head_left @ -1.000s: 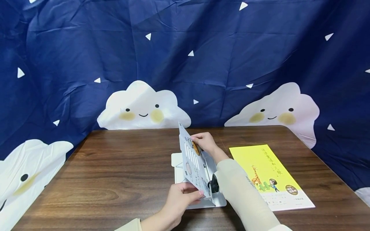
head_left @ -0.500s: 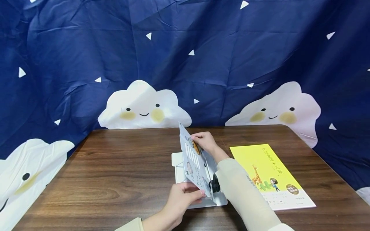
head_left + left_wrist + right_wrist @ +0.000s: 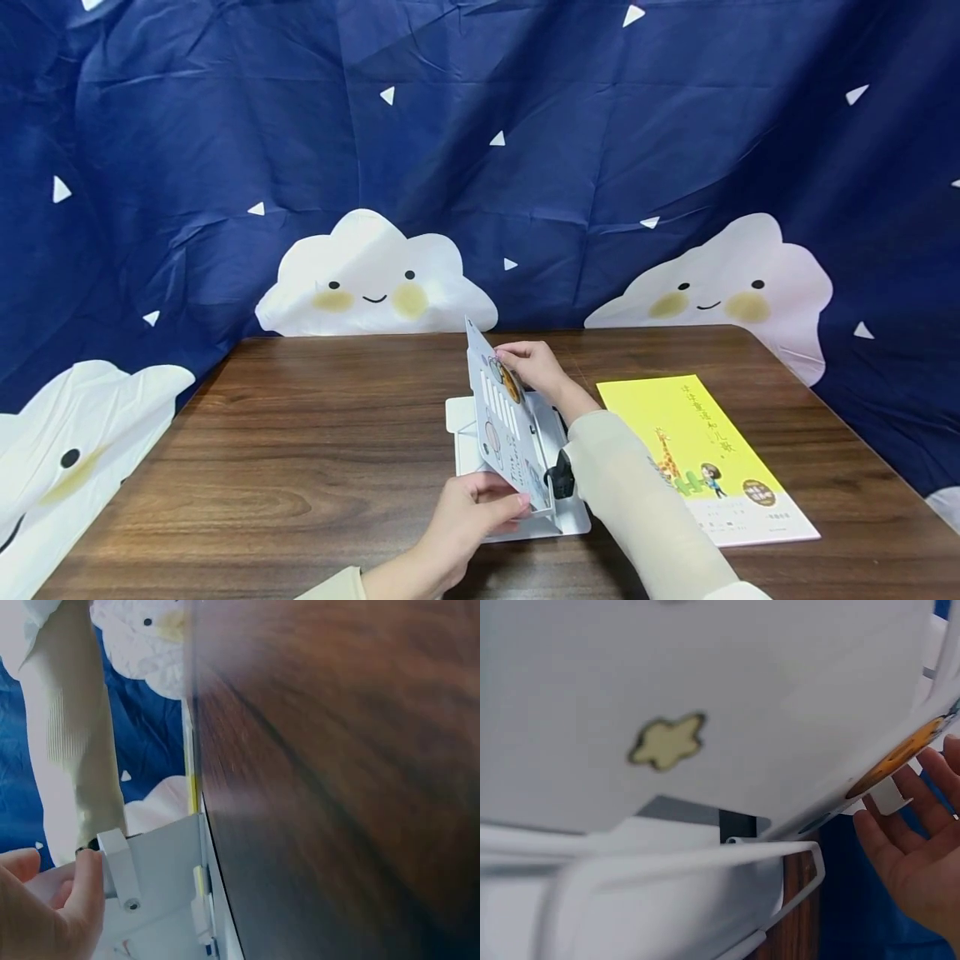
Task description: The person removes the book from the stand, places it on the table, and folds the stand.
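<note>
White stand (image 3: 502, 435) is seemingly being angled, needing steadying next: left hand (image 3: 471, 515) pinching its near edge, right hand (image 3: 537, 367) touching far, hold unclear.

Since the earlier pictures, the right sleeve (image 3: 648, 504) sits slightly farther right, covering a little more of the left side of the yellow book (image 3: 738, 471). The black wrist device (image 3: 562, 477) shows the same slight rightward shift.

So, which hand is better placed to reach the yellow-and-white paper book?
Probably the right hand: it is nearer the book, and its cream sleeve overlaps it in the head view. The left hand is farther; both touch the white printed stand.
</note>
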Motion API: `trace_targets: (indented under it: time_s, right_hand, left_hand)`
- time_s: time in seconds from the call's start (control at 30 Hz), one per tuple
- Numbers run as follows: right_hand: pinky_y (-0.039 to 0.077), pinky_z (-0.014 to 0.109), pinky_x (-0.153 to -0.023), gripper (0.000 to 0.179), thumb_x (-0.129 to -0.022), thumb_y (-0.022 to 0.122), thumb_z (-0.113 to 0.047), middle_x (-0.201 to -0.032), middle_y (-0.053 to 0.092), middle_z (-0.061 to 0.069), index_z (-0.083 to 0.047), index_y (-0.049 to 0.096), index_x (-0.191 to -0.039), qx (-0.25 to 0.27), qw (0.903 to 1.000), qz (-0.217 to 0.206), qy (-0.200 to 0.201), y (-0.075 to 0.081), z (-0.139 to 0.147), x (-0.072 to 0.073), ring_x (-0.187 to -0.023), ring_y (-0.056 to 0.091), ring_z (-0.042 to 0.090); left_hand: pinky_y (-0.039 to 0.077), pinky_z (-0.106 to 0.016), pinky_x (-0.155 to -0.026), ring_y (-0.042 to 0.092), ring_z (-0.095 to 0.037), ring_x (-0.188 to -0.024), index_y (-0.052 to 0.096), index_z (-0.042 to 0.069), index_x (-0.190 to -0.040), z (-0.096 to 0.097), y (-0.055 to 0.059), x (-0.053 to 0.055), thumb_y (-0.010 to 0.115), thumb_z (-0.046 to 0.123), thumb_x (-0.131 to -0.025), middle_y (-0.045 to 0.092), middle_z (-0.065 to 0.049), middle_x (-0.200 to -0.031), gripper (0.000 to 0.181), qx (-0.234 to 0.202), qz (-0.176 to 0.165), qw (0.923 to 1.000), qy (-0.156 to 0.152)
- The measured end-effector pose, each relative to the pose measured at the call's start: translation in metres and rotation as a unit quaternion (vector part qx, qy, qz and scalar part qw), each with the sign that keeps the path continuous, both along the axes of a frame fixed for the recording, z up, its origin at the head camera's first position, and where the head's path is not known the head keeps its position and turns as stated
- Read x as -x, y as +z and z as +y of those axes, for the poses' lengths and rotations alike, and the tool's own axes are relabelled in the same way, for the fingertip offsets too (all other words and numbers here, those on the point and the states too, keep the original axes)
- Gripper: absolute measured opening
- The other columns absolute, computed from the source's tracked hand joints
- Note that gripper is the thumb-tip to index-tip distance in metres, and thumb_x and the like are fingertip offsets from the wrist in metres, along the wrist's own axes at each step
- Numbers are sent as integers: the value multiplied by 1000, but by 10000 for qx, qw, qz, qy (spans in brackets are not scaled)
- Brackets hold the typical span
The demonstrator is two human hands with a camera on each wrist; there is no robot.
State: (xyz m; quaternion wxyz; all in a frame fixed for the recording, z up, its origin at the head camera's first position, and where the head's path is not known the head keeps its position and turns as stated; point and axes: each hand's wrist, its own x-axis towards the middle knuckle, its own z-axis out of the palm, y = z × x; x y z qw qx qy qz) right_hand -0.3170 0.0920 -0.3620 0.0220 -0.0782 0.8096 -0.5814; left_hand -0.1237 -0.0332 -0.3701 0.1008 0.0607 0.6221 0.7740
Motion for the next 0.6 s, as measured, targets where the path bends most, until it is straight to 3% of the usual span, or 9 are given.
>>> trace_targets:
  time_s: [0.07,0.13,0.23,0.33,0.6]
  right_hand:
    - [40,24,-52,25,-85,56,-18,-76,56,2,-2,62,-103,56,10000,-2,26,2,2,0,-57,44,12]
    - [38,24,-52,27,-85,55,-19,-75,54,2,-1,62,-103,122,9999,-24,62,3,4,0,-58,44,14]
    - [44,32,-65,31,-85,55,-21,-88,58,6,2,60,-106,159,9997,-56,169,5,8,0,-74,49,19]
    - [42,40,-80,36,-85,55,-25,-103,57,11,3,57,-109,150,9994,-142,284,7,12,-1,-90,49,23]
    - [38,40,-87,42,-85,54,-30,-112,54,15,1,55,-112,-316,9971,139,674,15,30,-3,-105,47,26]
  left_hand:
    - [50,-38,-66,60,-17,-71,57,-14,-93,-1,1,0,63,3,-75,63,-15,-81,25,91,60,9999,-70]
    - [49,-40,-67,59,-16,-73,56,-13,-94,-3,1,-1,62,4,-75,63,-15,-83,27,182,105,9997,-139]
    - [49,-40,-68,59,-15,-74,57,-12,-96,-5,1,-1,62,6,-76,63,-14,-85,27,336,141,9991,-236]
    - [49,-40,-69,59,-15,-76,58,-9,-98,-7,2,-2,63,8,-76,63,-13,-86,29,450,81,9984,-327]
    - [48,-40,-70,58,-17,-80,58,-6,-101,-16,7,-2,65,12,-76,63,-12,-87,31,644,113,9964,-535]
